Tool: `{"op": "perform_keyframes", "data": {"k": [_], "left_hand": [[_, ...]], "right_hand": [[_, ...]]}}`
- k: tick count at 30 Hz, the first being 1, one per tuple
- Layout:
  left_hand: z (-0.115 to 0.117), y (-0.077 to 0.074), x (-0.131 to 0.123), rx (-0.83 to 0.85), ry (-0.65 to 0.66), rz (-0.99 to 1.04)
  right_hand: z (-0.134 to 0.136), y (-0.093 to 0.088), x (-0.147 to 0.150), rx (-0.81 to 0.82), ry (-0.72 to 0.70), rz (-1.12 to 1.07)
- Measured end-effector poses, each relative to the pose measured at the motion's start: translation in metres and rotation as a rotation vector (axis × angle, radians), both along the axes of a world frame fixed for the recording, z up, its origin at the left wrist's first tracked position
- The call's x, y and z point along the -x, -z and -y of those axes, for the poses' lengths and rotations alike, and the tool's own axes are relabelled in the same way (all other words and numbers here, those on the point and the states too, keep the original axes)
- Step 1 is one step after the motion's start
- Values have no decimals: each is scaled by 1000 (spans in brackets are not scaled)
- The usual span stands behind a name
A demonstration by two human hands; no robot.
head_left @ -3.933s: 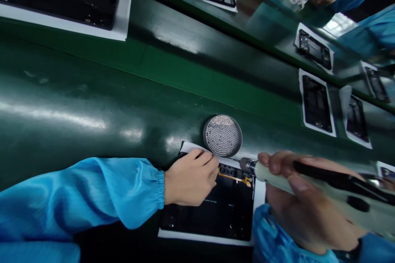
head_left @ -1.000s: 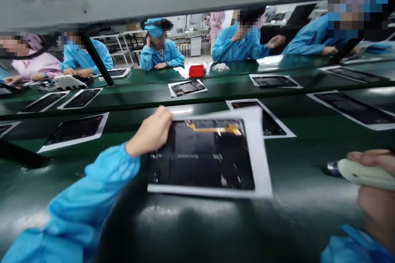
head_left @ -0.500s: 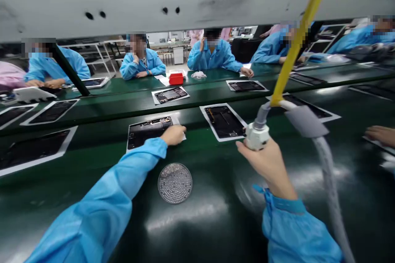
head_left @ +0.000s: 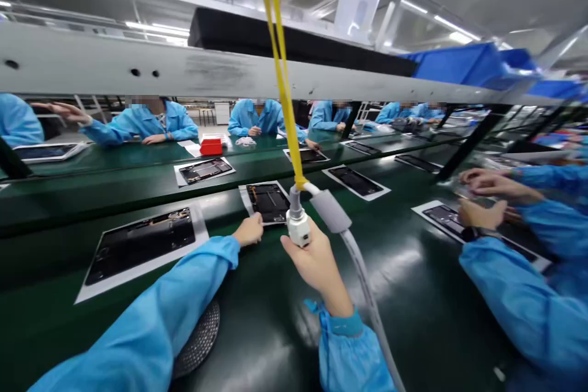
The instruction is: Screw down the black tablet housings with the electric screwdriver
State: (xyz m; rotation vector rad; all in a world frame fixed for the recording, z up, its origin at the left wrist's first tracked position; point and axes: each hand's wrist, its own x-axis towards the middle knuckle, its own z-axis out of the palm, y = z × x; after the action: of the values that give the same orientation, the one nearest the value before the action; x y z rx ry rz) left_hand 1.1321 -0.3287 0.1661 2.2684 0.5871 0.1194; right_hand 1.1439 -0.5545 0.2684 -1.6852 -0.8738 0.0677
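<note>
My left hand [head_left: 249, 230], fingers curled together, is at the near left corner of a white sheet [head_left: 245, 197] bearing an opened tablet [head_left: 269, 201] with dark insides. The fingertips are partly hidden, but they seem to pinch the sheet's edge. My right hand [head_left: 315, 257] is wrapped round a white, blocky handheld tool [head_left: 298, 228] with a grey neck, close to that tablet's near right corner. From the tool a grey hose [head_left: 367, 300] runs down to the right, and a yellow band [head_left: 287, 92] holds it from above.
Left of my hand lies another opened tablet [head_left: 142, 245] on its sheet. A round perforated disc [head_left: 199, 340] is partly under my left sleeve. Several more tablets lie along the green bench [head_left: 257, 324]. At right, co-workers' hands [head_left: 487, 208] work over a tablet [head_left: 445, 220]. A grey beam [head_left: 229, 70] crosses overhead.
The view has swung right and tilted up. My left hand has gone from the left tablet's sheet to the middle one. My right hand, still on the white tool, is now nearer my left.
</note>
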Motion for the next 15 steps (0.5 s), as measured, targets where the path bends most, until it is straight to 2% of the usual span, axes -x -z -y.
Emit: {"op": "perform_keyframes", "data": {"k": [2, 5, 8, 10, 12, 15], "left_hand": [[-4, -2, 0, 175, -161, 61], [-6, -7, 3, 350, -356, 138], [0, -19, 10, 483, -460, 192], [7, -29, 25, 563, -447, 201], [17, -39, 53, 637, -385, 185], [34, -52, 123, 749, -268, 118]], "right_hand": [[4, -4, 0, -8, 12, -2], [13, -10, -1, -18, 31, 2], [26, -15, -4, -7, 71, 3], [38, -20, -8, -1, 126, -8], [53, -26, -12, -9, 186, -34], [76, -31, -15, -31, 359, -81]]}}
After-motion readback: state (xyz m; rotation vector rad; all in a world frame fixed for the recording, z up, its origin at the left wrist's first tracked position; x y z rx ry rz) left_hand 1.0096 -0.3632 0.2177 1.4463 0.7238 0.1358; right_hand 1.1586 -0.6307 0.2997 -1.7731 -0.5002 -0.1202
